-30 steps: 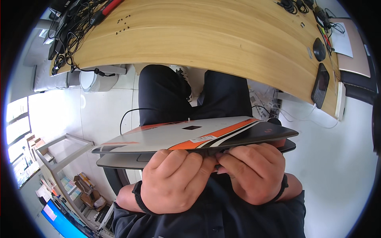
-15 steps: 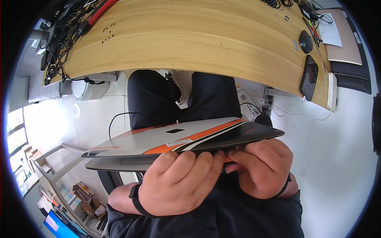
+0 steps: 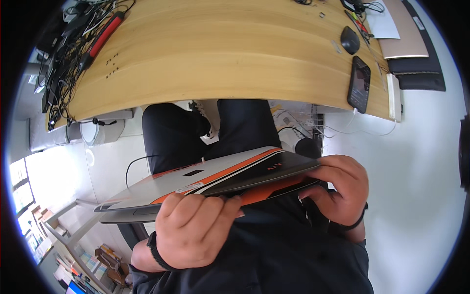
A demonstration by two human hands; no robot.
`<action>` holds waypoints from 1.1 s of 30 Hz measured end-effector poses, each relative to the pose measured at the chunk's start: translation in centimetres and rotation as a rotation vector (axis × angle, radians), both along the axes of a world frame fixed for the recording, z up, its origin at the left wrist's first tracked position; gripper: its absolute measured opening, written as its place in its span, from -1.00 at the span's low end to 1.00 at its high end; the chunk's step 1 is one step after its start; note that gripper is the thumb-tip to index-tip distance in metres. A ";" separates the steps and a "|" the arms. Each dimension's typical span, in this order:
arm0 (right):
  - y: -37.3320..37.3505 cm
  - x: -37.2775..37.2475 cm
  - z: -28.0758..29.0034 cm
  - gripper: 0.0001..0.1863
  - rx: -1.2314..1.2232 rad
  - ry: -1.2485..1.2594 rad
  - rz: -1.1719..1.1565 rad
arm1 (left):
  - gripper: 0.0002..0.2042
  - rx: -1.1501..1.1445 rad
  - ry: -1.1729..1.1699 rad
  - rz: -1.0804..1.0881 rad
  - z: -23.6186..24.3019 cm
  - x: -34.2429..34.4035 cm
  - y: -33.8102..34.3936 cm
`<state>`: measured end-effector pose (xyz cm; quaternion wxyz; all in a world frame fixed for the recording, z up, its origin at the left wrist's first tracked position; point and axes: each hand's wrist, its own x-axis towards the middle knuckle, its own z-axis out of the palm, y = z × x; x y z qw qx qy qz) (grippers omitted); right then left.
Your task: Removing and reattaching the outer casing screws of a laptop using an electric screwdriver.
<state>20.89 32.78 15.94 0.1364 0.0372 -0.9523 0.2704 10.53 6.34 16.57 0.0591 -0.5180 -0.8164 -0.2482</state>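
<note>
Across my lap lies a flat, layered board (image 3: pixel 245 166) with white, orange and black stripes, its top and bottom layers parted along the near edge, where orange shows inside. My left hand (image 3: pixel 191 230) has curled fingers gripping that edge near the middle, thumb side out of full sight. My right hand (image 3: pixel 342 186) grips the right end, fingers at the upper layer and thumb lower down by the bottom layer. A thin black cable loops out beyond the board on the left.
The wooden desk (image 3: pixel 220 49) ahead holds tangled cables, a red-and-black tool (image 3: pixel 103 39), small screws, a mouse (image 3: pixel 349 40), a phone (image 3: pixel 358 84), a power strip (image 3: pixel 394 98) and a closed laptop (image 3: pixel 401 46). A bin (image 3: pixel 93 133) stands under it; a metal frame (image 3: pixel 73 220) stands lower left.
My right hand has moved right and up to the board's end, away from my left hand. The gap between the layers shows more orange. The view has shifted, so the desk sits lower left.
</note>
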 end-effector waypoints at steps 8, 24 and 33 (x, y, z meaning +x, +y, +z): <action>-1.2 -0.8 1.4 -0.62 -0.264 0.174 0.067 | -0.70 0.017 0.013 0.061 2.6 -0.2 -1.8; -2.4 0.4 5.9 -0.66 -0.222 0.372 0.132 | -0.69 0.260 -0.170 -0.080 4.4 -0.4 -3.1; -2.2 0.7 4.9 -0.69 -0.298 0.298 0.041 | -0.74 0.121 -0.132 -0.145 6.0 -1.0 0.3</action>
